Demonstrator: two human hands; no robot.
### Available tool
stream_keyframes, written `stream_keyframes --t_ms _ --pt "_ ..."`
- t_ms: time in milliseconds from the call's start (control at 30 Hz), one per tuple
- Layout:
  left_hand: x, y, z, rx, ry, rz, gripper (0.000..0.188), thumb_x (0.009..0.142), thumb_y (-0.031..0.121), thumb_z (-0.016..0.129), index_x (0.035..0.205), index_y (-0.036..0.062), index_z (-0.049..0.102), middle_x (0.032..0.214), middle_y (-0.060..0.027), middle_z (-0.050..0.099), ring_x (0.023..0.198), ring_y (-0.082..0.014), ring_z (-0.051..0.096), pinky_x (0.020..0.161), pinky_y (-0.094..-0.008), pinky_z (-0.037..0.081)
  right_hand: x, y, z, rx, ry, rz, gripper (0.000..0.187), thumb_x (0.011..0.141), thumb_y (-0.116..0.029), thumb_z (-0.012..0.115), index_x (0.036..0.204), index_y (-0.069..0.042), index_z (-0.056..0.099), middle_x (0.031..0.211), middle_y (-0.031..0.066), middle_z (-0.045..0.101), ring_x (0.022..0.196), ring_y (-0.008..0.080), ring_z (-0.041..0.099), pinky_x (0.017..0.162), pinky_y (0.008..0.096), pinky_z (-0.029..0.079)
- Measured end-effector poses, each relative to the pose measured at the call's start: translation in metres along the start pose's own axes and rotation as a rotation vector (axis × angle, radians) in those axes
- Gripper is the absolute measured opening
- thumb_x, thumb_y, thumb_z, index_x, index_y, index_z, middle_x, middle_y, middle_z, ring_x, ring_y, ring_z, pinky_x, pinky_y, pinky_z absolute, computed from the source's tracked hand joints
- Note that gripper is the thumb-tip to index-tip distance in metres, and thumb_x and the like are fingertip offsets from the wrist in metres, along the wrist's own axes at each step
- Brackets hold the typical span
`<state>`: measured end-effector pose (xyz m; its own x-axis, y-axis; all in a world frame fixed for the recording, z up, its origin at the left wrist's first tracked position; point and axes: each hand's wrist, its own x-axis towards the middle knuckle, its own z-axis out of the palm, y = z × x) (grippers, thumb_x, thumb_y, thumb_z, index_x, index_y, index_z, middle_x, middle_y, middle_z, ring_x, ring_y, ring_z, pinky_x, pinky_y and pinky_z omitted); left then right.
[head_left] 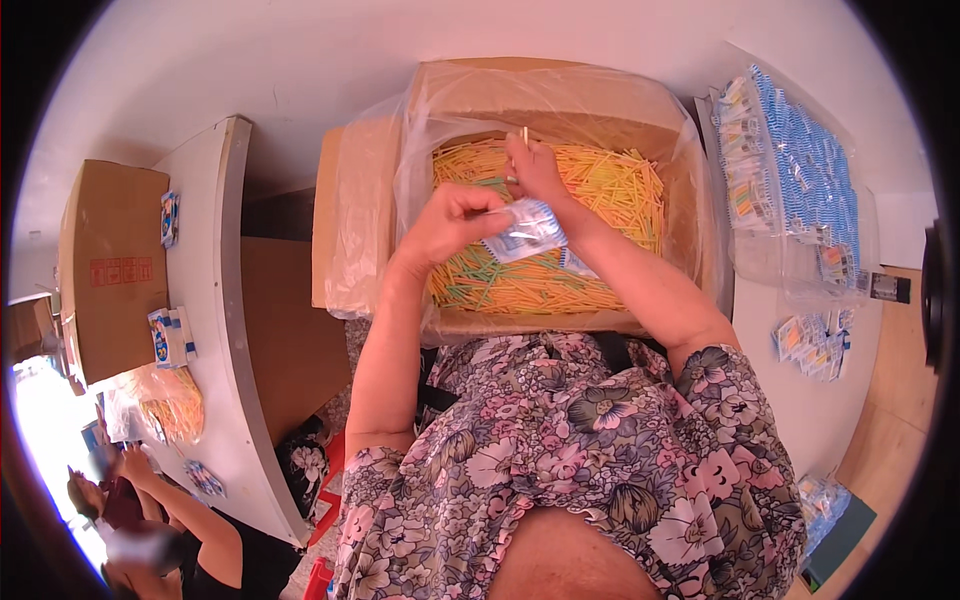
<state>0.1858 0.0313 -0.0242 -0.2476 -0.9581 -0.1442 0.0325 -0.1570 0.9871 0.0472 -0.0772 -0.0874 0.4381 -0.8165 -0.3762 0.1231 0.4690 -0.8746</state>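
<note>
My left hand [440,225] pinches a small clear plastic packet [535,235] with blue-and-white edging, over a heap of thin sticks [590,290]. These are mostly yellow and orange, with some green ones. Above and a little right of it, my right hand [538,172] is closed on a pale thin stick [525,134] whose end pokes up past the fingers; whether it holds more than one is hidden. Part of another blue-edged packet shows beside my right forearm. The sticks fill an open cardboard box [500,85] lined with clear plastic film.
At right, a clear plastic bin [790,268] holds many blue-edged packets, and more packets [815,345] lie beside it. To the left, a white table [222,300] bears a large carton [115,265] and a bag of sticks [172,405]. Another person's arm [190,510] reaches in there.
</note>
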Motion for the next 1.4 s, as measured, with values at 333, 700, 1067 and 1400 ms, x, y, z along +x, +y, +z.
stream_keyframes --t_ms 333,700,1067,1400 --pt "0.012 -0.009 0.003 -0.211 0.298 0.021 0.019 0.087 0.016 0.063 0.091 -0.0018 0.068 0.081 -0.0010 0.067 0.073 -0.0055 0.058 0.068 -0.0228 0.047 -0.049 -0.005 0.011 -0.419 -0.143 -0.418 0.018 0.088 -0.016 0.061 0.100 -0.005 0.054 0.087 0.0015 0.062 0.081 0.0073 0.056 0.070 0.0260 0.047" --pt "0.018 -0.018 -0.007 -0.384 0.573 0.126 0.015 0.089 0.012 0.060 0.090 -0.0014 0.067 0.081 -0.0015 0.066 0.069 -0.0053 0.056 0.062 -0.0223 0.045 -0.032 0.012 -0.017 -1.193 -0.077 -0.273 0.048 0.092 -0.041 0.046 0.102 0.003 0.060 0.078 0.0185 0.065 0.075 0.0312 0.064 0.071 0.0388 0.047" --pt "0.013 -0.014 -0.008 -0.350 0.569 0.253 0.016 0.091 0.015 0.058 0.094 0.0026 0.068 0.084 0.0004 0.068 0.073 -0.0059 0.058 0.069 -0.0227 0.045 -0.036 -0.008 0.016 -1.695 -0.553 -0.517 0.026 0.088 -0.025 0.052 0.094 -0.003 0.065 0.081 0.0166 0.066 0.072 0.0305 0.064 0.063 0.0416 0.050" --pt "0.010 -0.016 -0.011 -0.409 0.574 0.261 0.016 0.092 0.013 0.056 0.096 0.0027 0.067 0.085 -0.0003 0.068 0.075 -0.0062 0.058 0.071 -0.0233 0.046 -0.037 -0.029 0.023 -1.755 -0.592 -0.346 0.023 0.085 -0.021 0.051 0.093 -0.003 0.062 0.080 0.0193 0.065 0.076 0.0297 0.065 0.067 0.0455 0.049"
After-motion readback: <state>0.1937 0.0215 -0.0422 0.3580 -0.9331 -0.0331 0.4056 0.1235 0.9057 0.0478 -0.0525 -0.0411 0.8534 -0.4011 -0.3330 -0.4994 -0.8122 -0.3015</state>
